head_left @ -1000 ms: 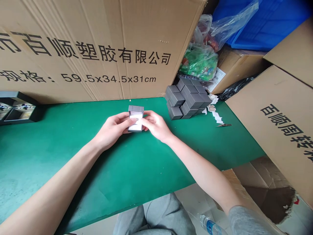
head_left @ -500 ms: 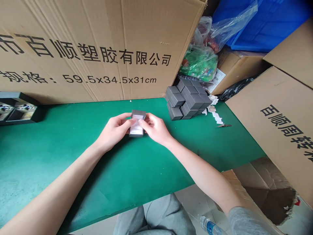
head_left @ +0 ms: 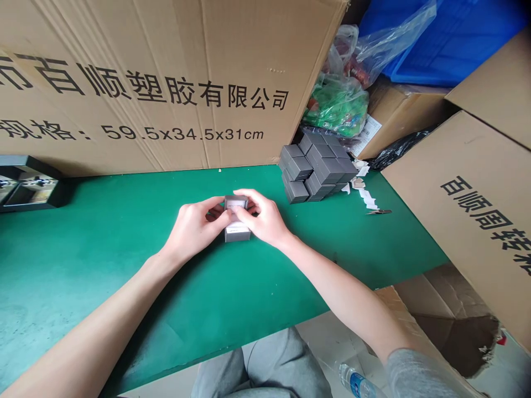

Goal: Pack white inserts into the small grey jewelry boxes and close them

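A small grey hinged box (head_left: 238, 233) with a white lining rests on the green table (head_left: 124, 249), its lid partly raised. My left hand (head_left: 194, 226) grips it from the left, fingers curled round its side. My right hand (head_left: 261, 218) holds it from the right, with the fingers over the lid's top edge. A stack of several identical grey boxes (head_left: 315, 166) stands a little behind and to the right of my hands.
A big printed cardboard carton (head_left: 166, 83) walls off the back of the table. Another carton (head_left: 468, 204) stands at the right. A black tray (head_left: 29, 188) sits at the far left. Plastic bags (head_left: 340, 99), paper scraps (head_left: 365, 196) and a blue crate (head_left: 448, 38) lie behind the stack.
The box has come down and slightly nearer, and its lid has swung from wide open to nearly closed under my right fingers.
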Tool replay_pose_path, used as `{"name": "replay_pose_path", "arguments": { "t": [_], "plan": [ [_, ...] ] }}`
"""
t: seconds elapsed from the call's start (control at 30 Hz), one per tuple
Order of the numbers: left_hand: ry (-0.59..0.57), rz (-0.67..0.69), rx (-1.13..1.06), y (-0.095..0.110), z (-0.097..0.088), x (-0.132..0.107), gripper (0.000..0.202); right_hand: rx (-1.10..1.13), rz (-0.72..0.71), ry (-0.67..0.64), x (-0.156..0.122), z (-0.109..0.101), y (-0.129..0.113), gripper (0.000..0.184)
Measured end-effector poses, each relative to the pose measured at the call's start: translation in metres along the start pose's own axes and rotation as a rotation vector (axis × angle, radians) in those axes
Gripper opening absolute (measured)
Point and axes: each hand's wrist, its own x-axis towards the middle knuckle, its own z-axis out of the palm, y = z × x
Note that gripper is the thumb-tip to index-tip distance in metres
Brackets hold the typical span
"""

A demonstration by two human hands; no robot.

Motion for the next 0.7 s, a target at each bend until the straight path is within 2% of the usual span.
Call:
{"name": "replay_pose_path", "arguments": {
  "t": [0.1, 0.2, 0.33, 0.43, 0.53, 0.63, 0.7],
  "plan": [
    [-0.029, -0.076, -0.179, -0.002, -0.001, 0.003, 0.056, 0.107, 0.033, 0.026, 0.003, 0.0, 0.004, 0.027],
    [-0.087, -0.134, -0.403, 0.0, -0.003, 0.004, 0.072, 0.181, 0.075, 0.136, 0.006, 0.001, 0.011, 0.028],
    [-0.183, -0.13, -0.458, 0.001, -0.005, 0.005, 0.09, 0.277, 0.13, 0.212, 0.008, 0.002, 0.014, 0.034],
    [-0.209, -0.13, -0.505, 0.001, -0.007, 0.006, 0.091, 0.358, 0.165, 0.158, 0.009, -0.001, 0.009, 0.039],
    [-0.177, -0.149, -0.557, 0.0, -0.009, 0.008, 0.089, 0.477, 0.26, 0.074, 0.012, -0.009, 0.002, 0.046],
    [-0.199, -0.151, -0.597, -0.002, -0.013, 0.009, 0.084, 0.598, 0.394, -0.055, 0.016, -0.02, -0.001, 0.051],
    [-0.24, -0.137, -0.635, -0.005, -0.015, 0.009, 0.079, 0.648, 0.44, -0.148, 0.019, -0.027, -0.001, 0.047]
  ]
}}
